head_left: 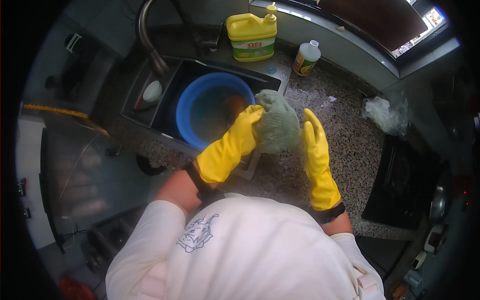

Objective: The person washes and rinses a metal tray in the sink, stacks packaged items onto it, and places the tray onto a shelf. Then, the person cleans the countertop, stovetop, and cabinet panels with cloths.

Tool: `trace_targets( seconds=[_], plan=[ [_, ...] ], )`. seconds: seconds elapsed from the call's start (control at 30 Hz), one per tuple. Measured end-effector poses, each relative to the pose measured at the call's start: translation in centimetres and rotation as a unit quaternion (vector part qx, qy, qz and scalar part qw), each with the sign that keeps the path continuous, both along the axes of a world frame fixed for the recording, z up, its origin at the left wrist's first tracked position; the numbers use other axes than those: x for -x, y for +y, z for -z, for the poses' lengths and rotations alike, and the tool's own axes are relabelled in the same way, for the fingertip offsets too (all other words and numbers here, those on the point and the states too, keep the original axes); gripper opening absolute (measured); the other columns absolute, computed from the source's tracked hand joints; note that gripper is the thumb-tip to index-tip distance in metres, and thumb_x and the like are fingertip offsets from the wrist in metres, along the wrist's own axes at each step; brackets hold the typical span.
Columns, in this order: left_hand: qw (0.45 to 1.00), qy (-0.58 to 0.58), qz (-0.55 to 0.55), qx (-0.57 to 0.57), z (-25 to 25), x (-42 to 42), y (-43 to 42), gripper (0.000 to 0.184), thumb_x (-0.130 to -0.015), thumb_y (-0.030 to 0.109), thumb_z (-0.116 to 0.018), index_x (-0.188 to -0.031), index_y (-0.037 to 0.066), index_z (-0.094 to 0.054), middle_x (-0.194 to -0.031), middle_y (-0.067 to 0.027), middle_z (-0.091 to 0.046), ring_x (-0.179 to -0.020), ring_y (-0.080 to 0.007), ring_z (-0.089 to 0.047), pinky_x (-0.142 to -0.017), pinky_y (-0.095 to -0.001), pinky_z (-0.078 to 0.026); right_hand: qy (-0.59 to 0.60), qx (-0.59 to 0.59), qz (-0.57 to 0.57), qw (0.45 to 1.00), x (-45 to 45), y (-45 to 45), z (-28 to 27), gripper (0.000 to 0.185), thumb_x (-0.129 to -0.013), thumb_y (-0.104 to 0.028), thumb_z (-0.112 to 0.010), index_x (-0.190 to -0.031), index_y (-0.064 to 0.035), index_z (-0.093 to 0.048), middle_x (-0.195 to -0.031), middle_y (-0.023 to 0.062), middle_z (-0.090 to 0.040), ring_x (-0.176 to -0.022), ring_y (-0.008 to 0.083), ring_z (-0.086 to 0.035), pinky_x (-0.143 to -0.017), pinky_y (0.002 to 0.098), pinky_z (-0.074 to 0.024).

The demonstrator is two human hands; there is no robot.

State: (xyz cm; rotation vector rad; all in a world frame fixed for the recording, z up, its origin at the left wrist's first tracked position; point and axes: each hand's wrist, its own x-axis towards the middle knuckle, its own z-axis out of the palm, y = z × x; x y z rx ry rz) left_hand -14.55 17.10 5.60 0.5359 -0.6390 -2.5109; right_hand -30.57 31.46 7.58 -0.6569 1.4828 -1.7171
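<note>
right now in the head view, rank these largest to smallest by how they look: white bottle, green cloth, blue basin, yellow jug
1. blue basin
2. green cloth and yellow jug, unranked: they look alike, and the cloth may be nearer the camera
3. white bottle

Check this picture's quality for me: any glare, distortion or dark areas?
Head view: window blown out at upper right; head view: wide-angle bending around the countertop, corners black; head view: yellow gloves bright, dark hob hard to read.
</note>
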Motion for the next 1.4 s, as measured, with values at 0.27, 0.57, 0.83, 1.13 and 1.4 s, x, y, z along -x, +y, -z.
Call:
trace_targets(
  seconds=[0.27, 0.57, 0.83, 1.13, 1.4],
  plan=[
    [0.987, -0.073, -0.131, 0.048, -1.0, -8.0, -4.4, 0.041, -0.106, 0.035, -0.042, -0.138, 0.012, -0.049, -0.136, -0.0093, -0.054, -0.123, -0.0246, -0.055, -0.106, -0.0413, -0.044, -0.171, 0.057, -0.031, 0.983, -6.8, -8.8, 1.6, 0.037, -0.096, -0.013, -0.066, -0.129, -0.0004, -0.057, -0.118, 0.0093, -0.066, -0.103, 0.0161, -0.064, -0.092, 0.0295, -0.0521],
    [0.988, 0.022, -0.142, -0.05, 4.3, -14.1, -11.2, 0.052, -0.105, 0.043, -0.044, -0.144, 0.009, -0.044, -0.139, -0.0096, -0.053, -0.121, -0.0222, -0.056, -0.1, -0.0338, -0.048, 0.099, -0.092, -0.409, 0.902, -9.4, -22.2, -6.5, 0.046, -0.093, -0.027, -0.062, -0.132, -0.0045, -0.058, -0.124, 0.0201, -0.062, -0.119, 0.0383, -0.057, -0.102, 0.0406, -0.0453],
    [0.978, 0.068, -0.19, -0.048, 6.5, -15.1, -17.0, 0.042, -0.107, 0.027, -0.039, -0.145, 0.01, -0.044, -0.144, -0.0105, -0.049, -0.133, -0.0273, -0.047, -0.114, -0.0437, -0.035, 0.646, -0.063, -0.042, 0.759, -7.0, -42.9, 1.7, 0.027, -0.083, -0.011, -0.063, -0.108, -0.0016, -0.064, -0.116, 0.0235, -0.063, -0.11, 0.042, -0.061, -0.094, 0.0473, -0.0504],
    [0.901, -0.223, -0.136, 0.346, 5.5, -16.9, -18.0, 0.037, -0.102, 0.016, -0.048, -0.137, 0.006, -0.05, -0.136, -0.0135, -0.056, -0.124, -0.0253, -0.056, -0.107, -0.0384, -0.044, 0.325, -0.002, -0.083, 0.942, -11.3, -33.7, 3.7, 0.05, -0.088, -0.036, -0.07, -0.119, 0.0018, -0.064, -0.106, 0.0251, -0.068, -0.099, 0.034, -0.068, -0.088, 0.0385, -0.0526],
    [0.993, 0.02, -0.107, -0.042, 9.0, -19.9, -19.0, 0.045, -0.107, 0.032, -0.041, -0.147, 0.015, -0.041, -0.147, -0.0126, -0.046, -0.133, -0.0274, -0.046, -0.115, -0.0448, -0.034, 0.058, -0.128, -0.188, 0.972, -10.6, -27.2, 4.3, 0.056, -0.096, -0.037, -0.064, -0.14, -0.0058, -0.051, -0.134, 0.014, -0.058, -0.121, 0.0262, -0.057, -0.099, 0.0369, -0.0468]
  ],
)
